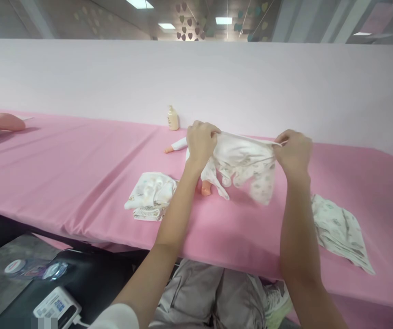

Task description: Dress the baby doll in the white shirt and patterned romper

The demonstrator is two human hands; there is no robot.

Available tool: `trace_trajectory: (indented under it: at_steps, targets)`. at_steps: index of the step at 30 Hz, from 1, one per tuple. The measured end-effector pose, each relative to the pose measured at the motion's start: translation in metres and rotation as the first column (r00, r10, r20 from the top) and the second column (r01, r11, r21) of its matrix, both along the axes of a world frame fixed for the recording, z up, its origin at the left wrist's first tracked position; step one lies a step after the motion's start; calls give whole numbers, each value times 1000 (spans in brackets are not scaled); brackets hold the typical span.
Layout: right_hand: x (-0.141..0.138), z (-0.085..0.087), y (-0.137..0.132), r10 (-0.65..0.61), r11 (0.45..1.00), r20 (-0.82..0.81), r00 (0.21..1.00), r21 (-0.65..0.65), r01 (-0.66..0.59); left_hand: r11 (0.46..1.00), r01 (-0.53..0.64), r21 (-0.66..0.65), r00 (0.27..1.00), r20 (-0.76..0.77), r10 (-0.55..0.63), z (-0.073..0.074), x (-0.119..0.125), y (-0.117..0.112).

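Left hand (199,141) and right hand (293,151) are pinched on a baby garment (247,171), stretched between them above a doll (178,145). Were either pinch loosened, that edge could be dropped

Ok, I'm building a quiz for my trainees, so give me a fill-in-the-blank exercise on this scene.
1. The left hand and the right hand hold a white garment stretched ____ them.
2. The tablecloth is ____ in colour.
3. The small bottle by the back wall stands ____.
4. The folded cloth lies on the ____ side of the garment.

Missing words: between; pink; upright; left.
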State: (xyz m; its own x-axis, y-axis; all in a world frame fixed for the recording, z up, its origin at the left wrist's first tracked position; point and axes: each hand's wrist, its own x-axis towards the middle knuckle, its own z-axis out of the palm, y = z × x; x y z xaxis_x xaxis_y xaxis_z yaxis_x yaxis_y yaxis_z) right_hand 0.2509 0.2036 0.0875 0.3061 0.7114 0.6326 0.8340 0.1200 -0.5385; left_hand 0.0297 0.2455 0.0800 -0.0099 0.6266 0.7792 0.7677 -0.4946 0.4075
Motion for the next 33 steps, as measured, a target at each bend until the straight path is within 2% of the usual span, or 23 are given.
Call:
trace_trajectory:
  at_steps: [2, 4, 6, 8, 11, 13, 15, 17, 21, 23, 26, 28, 30, 33]
  targets:
    - [2, 9, -8, 101, 990, -213, 972, 114, -78, 1000, 2, 2, 1000, 23, -2, 1, -1, -1]
    - [4, 15, -14, 266, 961, -426, 865, 187, -204, 1000, 23, -19, 998, 56, -22, 1, -1, -3]
    - [9, 20, -17, 382, 924, -538, 752, 230, -305, 996, 85, -29, 991, 103, -82, 1, 0, -3]
    - [14, 23, -17, 416, 909, -562, 715, 236, -343, 984, 178, -26, 971, 168, -171, 1, 1, -1]
    - [22, 27, -20, 447, 894, -554, 703, 247, -373, 946, 324, -30, 911, 282, -303, 3, 0, 2]
    - [26, 29, -24, 507, 862, -517, 689, 301, -409, 912, 407, -49, 868, 332, -370, 7, -3, 2]
    - [28, 30, -28, 561, 824, -440, 702, 376, -423, 893, 446, -62, 850, 340, -402, 10, -5, -2]
    - [31, 30, -32, 558, 803, -339, 757, 450, -390, 897, 439, -53, 863, 303, -405, 14, -6, -10]
    - [37, 25, -35, 416, 777, -96, 904, 555, -298, 935, 354, -10, 914, 215, -344, 20, -10, -26]
    - [41, 21, -36, 307, 799, -19, 951, 548, -247, 958, 288, -7, 936, 216, -279, 22, -14, -29]
    - [49, 16, -36, 171, 848, -11, 985, 511, -141, 977, 214, 6, 947, 246, -209, 23, -22, -27]
    - [53, 15, -35, 134, 852, -40, 990, 514, -94, 983, 182, 24, 944, 275, -182, 23, -27, -24]
    - [56, 14, -33, 149, 850, -88, 985, 521, -82, 988, 148, 35, 939, 310, -152, 23, -31, -21]
    - [59, 15, -31, 305, 871, -210, 929, 456, -183, 994, 106, 42, 922, 371, -114, 24, -37, -18]
